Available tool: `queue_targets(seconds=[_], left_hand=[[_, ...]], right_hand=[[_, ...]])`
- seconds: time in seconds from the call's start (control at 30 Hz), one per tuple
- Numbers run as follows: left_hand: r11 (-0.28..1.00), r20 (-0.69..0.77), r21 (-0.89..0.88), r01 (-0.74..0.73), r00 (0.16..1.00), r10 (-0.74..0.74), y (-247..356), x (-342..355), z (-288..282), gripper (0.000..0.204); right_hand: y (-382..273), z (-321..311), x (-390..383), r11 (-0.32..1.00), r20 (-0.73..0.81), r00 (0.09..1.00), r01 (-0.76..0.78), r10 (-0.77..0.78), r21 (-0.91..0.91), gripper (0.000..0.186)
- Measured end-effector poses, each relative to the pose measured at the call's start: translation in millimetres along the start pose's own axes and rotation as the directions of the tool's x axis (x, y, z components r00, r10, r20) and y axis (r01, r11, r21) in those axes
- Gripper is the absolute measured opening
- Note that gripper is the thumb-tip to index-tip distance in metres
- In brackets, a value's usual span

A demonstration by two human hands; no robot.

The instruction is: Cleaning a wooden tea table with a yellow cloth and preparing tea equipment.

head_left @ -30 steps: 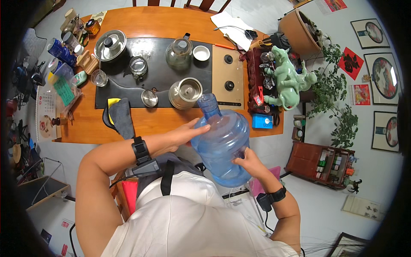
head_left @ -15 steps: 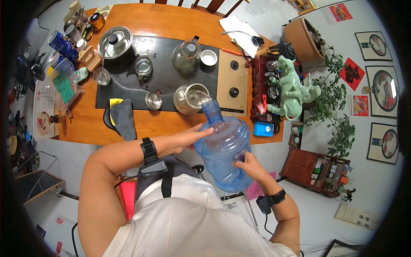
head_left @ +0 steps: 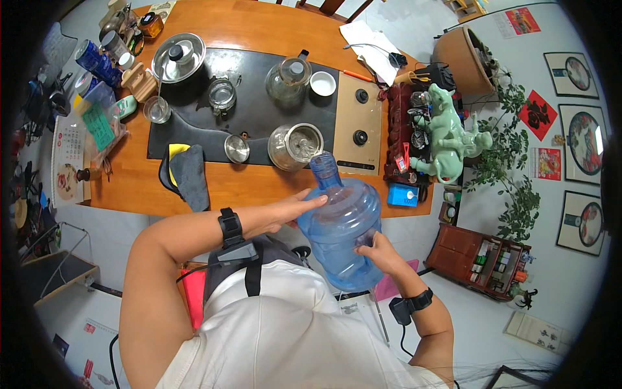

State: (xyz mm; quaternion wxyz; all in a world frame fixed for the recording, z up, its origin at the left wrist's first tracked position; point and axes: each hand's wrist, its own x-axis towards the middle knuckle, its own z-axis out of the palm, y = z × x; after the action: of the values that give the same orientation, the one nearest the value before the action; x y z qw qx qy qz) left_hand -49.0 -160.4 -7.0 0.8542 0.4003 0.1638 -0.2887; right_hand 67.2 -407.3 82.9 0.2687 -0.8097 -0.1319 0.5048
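Bottle of clear blue plastic (head_left: 343, 223) hangs tilted beyond the front edge of the brown wooden surface (head_left: 253, 188), its mouth close by the round glass pot with steel rim (head_left: 280, 150). Left hand (head_left: 293, 211) is clamped on its shoulder, right hand (head_left: 379, 253) on its side toward the base, probably to share the weight. Along the front edge, room for moving lies between the grey-and-yellow cloth (head_left: 189, 175) and the blue box (head_left: 402, 194).
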Motion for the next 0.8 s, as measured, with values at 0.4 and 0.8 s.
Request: queue_targets(seconds=[0.4, 0.8], left_hand=[[0.999, -0.007, 0.031, 0.043, 0.999, -0.043, 8, -3, 9, 0.097], [0.998, 0.008, 0.056, 0.037, 0.999, -0.038, 17, -11, 14, 0.099]], right_hand=[[6, 0, -7, 0.996, -0.011, 0.999, -0.049, 0.05, 0.073, 0.035], [4, -2, -8, 0.998, -0.015, 0.998, -0.068, 0.068, 0.005, 0.039]])
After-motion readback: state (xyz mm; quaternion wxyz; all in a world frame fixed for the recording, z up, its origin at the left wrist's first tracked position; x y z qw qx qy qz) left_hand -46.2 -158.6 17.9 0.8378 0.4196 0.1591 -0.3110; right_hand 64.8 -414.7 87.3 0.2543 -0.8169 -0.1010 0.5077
